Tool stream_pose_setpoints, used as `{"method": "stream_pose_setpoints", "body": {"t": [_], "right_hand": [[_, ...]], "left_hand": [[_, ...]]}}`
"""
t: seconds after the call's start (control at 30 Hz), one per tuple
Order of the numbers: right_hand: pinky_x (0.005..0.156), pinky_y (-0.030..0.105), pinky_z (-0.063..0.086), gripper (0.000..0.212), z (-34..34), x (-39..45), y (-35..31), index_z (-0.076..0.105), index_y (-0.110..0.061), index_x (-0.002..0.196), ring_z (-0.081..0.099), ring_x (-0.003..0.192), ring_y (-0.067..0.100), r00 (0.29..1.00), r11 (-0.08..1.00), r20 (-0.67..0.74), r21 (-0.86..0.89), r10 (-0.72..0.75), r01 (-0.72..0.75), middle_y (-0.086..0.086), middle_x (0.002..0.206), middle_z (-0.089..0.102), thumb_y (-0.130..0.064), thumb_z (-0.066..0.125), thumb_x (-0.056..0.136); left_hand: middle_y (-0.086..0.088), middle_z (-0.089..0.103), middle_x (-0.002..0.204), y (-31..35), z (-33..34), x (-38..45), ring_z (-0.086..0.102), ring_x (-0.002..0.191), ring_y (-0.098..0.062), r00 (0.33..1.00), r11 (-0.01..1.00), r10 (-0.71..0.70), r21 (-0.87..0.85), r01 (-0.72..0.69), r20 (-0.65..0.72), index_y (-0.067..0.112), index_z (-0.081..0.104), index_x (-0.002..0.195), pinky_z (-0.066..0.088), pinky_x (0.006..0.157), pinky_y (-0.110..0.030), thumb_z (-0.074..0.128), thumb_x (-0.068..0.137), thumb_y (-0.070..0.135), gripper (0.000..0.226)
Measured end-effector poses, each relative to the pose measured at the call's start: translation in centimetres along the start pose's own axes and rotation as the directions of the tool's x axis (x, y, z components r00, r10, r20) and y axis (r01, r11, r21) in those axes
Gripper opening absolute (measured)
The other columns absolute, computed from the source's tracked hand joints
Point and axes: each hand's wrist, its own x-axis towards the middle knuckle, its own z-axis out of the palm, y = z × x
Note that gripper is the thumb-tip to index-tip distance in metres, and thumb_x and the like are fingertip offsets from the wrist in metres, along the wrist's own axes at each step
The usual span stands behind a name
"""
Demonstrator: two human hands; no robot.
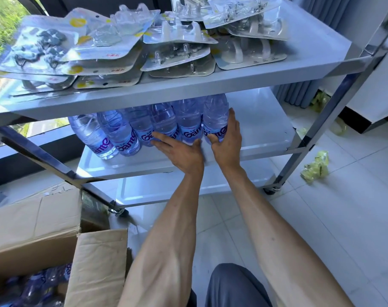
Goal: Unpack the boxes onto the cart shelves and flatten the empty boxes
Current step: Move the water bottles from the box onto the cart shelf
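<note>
Several clear water bottles [122, 131] with purple labels stand in a row on the middle shelf [264, 129] of a steel cart. My right hand [227, 142] grips the rightmost bottle [215, 116], fingers along its right side and thumb at its front. My left hand [177, 151] lies with straight fingers against the lower fronts of the neighbouring bottles. An open cardboard box [33, 229] at the lower left holds more bottles [44, 282]. The bottle tops are hidden behind the top shelf.
The top shelf [210, 80] carries several overlapping blister packs of hooks [113, 41]. A bare bottom shelf [157, 191] sits below. Crumpled yellow-green wrapping [314, 167] lies on the tiled floor to the right. A window runs behind the cart on the left.
</note>
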Motion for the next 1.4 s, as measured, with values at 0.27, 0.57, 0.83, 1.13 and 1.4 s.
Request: {"method": "stream_pose_setpoints", "body": {"t": [0.27,0.57,0.83,1.13,1.4], "right_hand": [[0.103,0.019,0.035,0.084,0.5,0.7,0.4,0.034,-0.004,0.149,0.048,0.131,0.026,1.000,1.000,-0.028,0.021,0.007,-0.006,0.011,0.144,0.048,-0.011,0.079,0.079],[0.108,0.031,0.038,0.083,1.5,0.8,0.1,0.028,-0.005,0.152,0.043,0.136,0.027,0.995,0.997,-0.071,0.005,0.073,-0.073,0.010,0.150,0.042,-0.010,0.075,0.084],[0.108,0.044,0.038,0.075,0.9,-1.7,-0.7,0.035,0.000,0.148,0.047,0.127,0.036,0.973,0.951,-0.083,-0.210,0.215,-0.228,0.020,0.137,0.052,0.005,0.062,0.078],[0.089,0.037,0.045,0.042,5.2,-11.9,-5.3,0.064,0.004,0.104,0.058,0.102,0.037,0.994,0.991,-0.109,-0.125,0.029,-0.042,0.017,0.106,0.062,0.016,0.053,0.065],[0.071,0.034,0.041,0.021,15.9,-22.8,-15.1,0.069,0.000,0.087,0.064,0.082,0.035,0.901,0.999,0.435,0.029,0.013,-0.029,0.017,0.085,0.070,0.008,0.053,0.075]], "left_hand": [[-0.023,-0.003,0.163,-0.2,0.3,0.2,0.005,0.151,-0.036,1.000,0.999,0.013,0.032,-0.013,-0.011,0.008,-0.012,0.155,0.030,0.117,-0.050,0.090,0.068,0.029,0.136],[-0.022,-0.004,0.163,-0.2,0.0,0.2,0.004,0.151,-0.037,1.000,0.999,0.025,0.032,-0.025,0.003,0.009,-0.011,0.156,0.028,0.118,-0.049,0.089,0.070,0.026,0.132],[-0.021,0.009,0.162,-0.7,-3.0,0.0,0.020,0.148,-0.035,0.995,0.990,0.072,-0.125,-0.064,0.065,0.009,0.000,0.157,0.030,0.114,-0.037,0.069,0.082,0.001,0.103],[-0.011,0.065,0.115,-8.1,-14.8,1.7,0.063,0.099,-0.027,0.960,0.975,0.126,-0.150,-0.166,-0.248,0.003,0.058,0.125,0.046,0.077,-0.020,0.048,0.084,-0.004,0.043],[-0.012,0.074,0.094,-18.3,-29.8,3.6,0.067,0.091,-0.033,0.867,0.997,-0.053,0.014,0.070,-0.496,0.006,0.071,0.102,0.041,0.080,-0.028,0.053,0.080,0.000,0.029]]}}
